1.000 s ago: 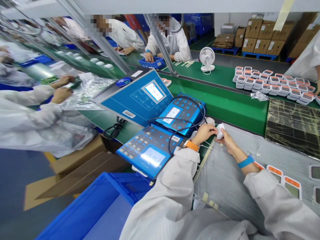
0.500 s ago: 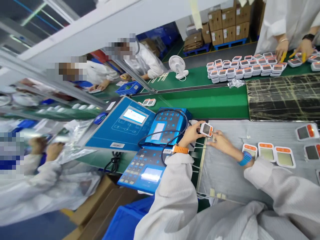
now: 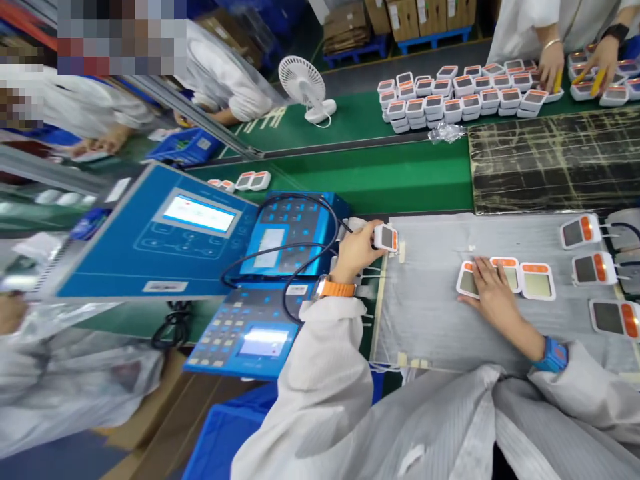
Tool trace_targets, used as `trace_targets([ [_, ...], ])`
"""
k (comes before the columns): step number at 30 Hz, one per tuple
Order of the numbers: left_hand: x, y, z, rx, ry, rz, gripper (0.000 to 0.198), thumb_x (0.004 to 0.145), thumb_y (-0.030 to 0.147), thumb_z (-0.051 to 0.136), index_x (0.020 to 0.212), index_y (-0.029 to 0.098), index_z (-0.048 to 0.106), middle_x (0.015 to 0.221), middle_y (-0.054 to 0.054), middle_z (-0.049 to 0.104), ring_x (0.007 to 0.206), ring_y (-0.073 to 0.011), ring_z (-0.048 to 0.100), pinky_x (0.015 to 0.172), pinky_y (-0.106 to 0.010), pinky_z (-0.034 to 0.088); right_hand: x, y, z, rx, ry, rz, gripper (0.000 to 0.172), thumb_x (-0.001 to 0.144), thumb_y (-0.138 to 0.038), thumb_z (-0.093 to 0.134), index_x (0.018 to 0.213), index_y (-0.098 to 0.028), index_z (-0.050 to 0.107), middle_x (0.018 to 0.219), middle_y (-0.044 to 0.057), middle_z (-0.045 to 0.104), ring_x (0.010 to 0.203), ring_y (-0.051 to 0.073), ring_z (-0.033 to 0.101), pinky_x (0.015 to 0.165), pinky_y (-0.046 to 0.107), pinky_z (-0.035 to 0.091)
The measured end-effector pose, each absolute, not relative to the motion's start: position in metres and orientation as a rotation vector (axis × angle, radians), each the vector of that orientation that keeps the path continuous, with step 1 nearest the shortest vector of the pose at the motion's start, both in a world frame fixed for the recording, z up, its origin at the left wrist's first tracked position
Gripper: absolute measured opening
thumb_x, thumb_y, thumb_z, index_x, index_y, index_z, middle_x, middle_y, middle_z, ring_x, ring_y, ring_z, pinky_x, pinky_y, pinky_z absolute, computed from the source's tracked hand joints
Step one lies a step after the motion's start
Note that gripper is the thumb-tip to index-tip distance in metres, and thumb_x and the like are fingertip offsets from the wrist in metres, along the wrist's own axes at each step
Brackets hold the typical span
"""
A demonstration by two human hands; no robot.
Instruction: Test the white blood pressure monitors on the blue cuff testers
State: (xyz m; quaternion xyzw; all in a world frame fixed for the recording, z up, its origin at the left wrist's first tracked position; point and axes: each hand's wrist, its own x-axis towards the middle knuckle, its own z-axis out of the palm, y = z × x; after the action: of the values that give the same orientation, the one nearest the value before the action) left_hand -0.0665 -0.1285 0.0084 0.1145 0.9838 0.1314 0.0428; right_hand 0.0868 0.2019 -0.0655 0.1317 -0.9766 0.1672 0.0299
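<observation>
My left hand (image 3: 357,252), with an orange watch strap at the wrist, pinches a small white device (image 3: 386,237) with a dark screen and orange buttons. It holds it at the left edge of the grey mat (image 3: 425,320). My right hand (image 3: 496,297), fingers stretched out, lies over a left device (image 3: 468,283) in a row of three. Its fingertips reach the gap beside the middle device (image 3: 511,276), and the thumb is at the left one's lower edge. The right device (image 3: 537,281) lies just beyond the hand, its pale screen facing up.
Several similar devices (image 3: 593,269) sit at the mat's right side, some plugged to leads. Blue testers (image 3: 265,337) with looping black cables stand left of the mat. Behind are a black-covered panel (image 3: 555,160), a white fan (image 3: 303,80), stacked devices (image 3: 453,107) and a co-worker's hands (image 3: 603,63).
My right hand has left the held device and moved right, onto the row. My left hand still holds its device. The camera view has shifted, so the scene sits further left.
</observation>
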Motion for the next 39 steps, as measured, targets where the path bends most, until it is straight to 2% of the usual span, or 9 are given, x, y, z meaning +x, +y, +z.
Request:
trace_targets([
  [3,-0.053,-0.137,0.011,0.356,3.032,0.470,0.081,0.070,0.021,0.086,0.141,0.019,0.046,0.112,-0.011,0.069,0.105,-0.0300,0.067,0.089,-0.038,0.053,0.086,0.204,-0.063,0.382,-3.003,0.534,0.069,0.096,-0.056,0.052,0.140,-0.003,0.054,0.145,0.029,0.052,0.144,0.041,0.039,0.122,0.062,0.017],
  [6,-0.030,-0.154,0.010,0.451,3.015,0.495,0.038,0.078,0.009,0.071,0.115,0.017,0.064,0.110,-0.011,0.069,0.108,-0.0281,0.065,0.097,-0.041,0.051,0.078,0.198,-0.055,0.305,-2.968,0.766,0.070,0.091,-0.059,0.058,0.137,-0.005,0.057,0.135,0.027,0.059,0.133,0.043,0.050,0.119,0.064,0.024],
  [9,-0.012,-0.164,0.002,0.563,2.911,0.520,0.017,0.082,0.006,0.063,0.091,0.019,0.070,0.100,-0.007,0.072,0.102,-0.0250,0.066,0.097,-0.040,0.050,0.062,0.159,-0.042,0.206,-2.876,1.360,0.072,0.083,-0.060,0.070,0.138,-0.014,0.058,0.134,0.021,0.062,0.124,0.040,0.057,0.110,0.058,0.041],
  [12,-0.006,-0.163,-0.005,0.546,2.925,0.622,0.008,0.086,0.014,0.067,0.086,0.020,0.071,0.095,-0.005,0.075,0.098,-0.0240,0.067,0.095,-0.040,0.048,0.040,0.096,-0.030,-0.039,-2.726,2.233,0.050,0.089,-0.052,0.064,0.127,-0.020,0.065,0.116,0.012,0.070,0.101,0.030,0.067,0.088,0.046,0.059],
  [14,-0.006,-0.161,-0.007,0.481,2.958,0.715,0.004,0.087,0.018,0.070,0.087,0.021,0.072,0.093,-0.004,0.076,0.099,-0.0239,0.067,0.095,-0.040,0.046,0.026,0.059,-0.025,-0.314,-2.557,2.667,0.036,0.095,-0.047,0.057,0.114,-0.019,0.069,0.104,0.009,0.072,0.090,0.025,0.068,0.072,0.038,0.062],
  [16,-0.006,-0.159,-0.007,0.441,2.975,0.802,0.004,0.086,0.019,0.072,0.089,0.022,0.072,0.092,-0.003,0.076,0.102,-0.0240,0.067,0.096,-0.040,0.044,0.015,0.036,-0.023,-0.532,-2.377,2.896,0.033,0.098,-0.045,0.054,0.105,-0.018,0.070,0.098,0.008,0.072,0.085,0.022,0.068,0.065,0.033,0.062],
  [20,-0.002,-0.157,-0.006,0.452,2.981,0.920,0.002,0.088,0.021,0.071,0.088,0.022,0.072,0.094,-0.003,0.076,0.106,-0.0239,0.066,0.098,-0.041,0.041,0.004,0.025,-0.026,-0.643,-2.193,3.054,0.038,0.098,-0.051,0.056,0.103,-0.016,0.071,0.089,0.008,0.074,0.076,0.019,0.069,0.062,0.030,0.062],
  [28,0.002,-0.154,-0.009,0.389,3.033,0.955,0.002,0.090,0.022,0.068,0.090,0.022,0.070,0.096,-0.002,0.075,0.104,-0.0230,0.065,0.100,-0.042,0.038,0.002,0.029,-0.030,-0.630,-2.147,3.165,0.047,0.101,-0.055,0.048,0.109,-0.014,0.069,0.094,0.011,0.076,0.079,0.020,0.073,0.067,0.029,0.061],
  [39,0.004,-0.153,-0.013,0.459,3.066,0.947,0.007,0.093,0.023,0.064,0.089,0.022,0.070,0.095,-0.003,0.073,0.105,-0.0227,0.064,0.101,-0.042,0.039,0.002,0.024,-0.040,-0.549,-2.266,3.055,0.044,0.096,-0.054,0.057,0.111,-0.015,0.070,0.097,0.009,0.076,0.083,0.021,0.073,0.067,0.029,0.061],
])
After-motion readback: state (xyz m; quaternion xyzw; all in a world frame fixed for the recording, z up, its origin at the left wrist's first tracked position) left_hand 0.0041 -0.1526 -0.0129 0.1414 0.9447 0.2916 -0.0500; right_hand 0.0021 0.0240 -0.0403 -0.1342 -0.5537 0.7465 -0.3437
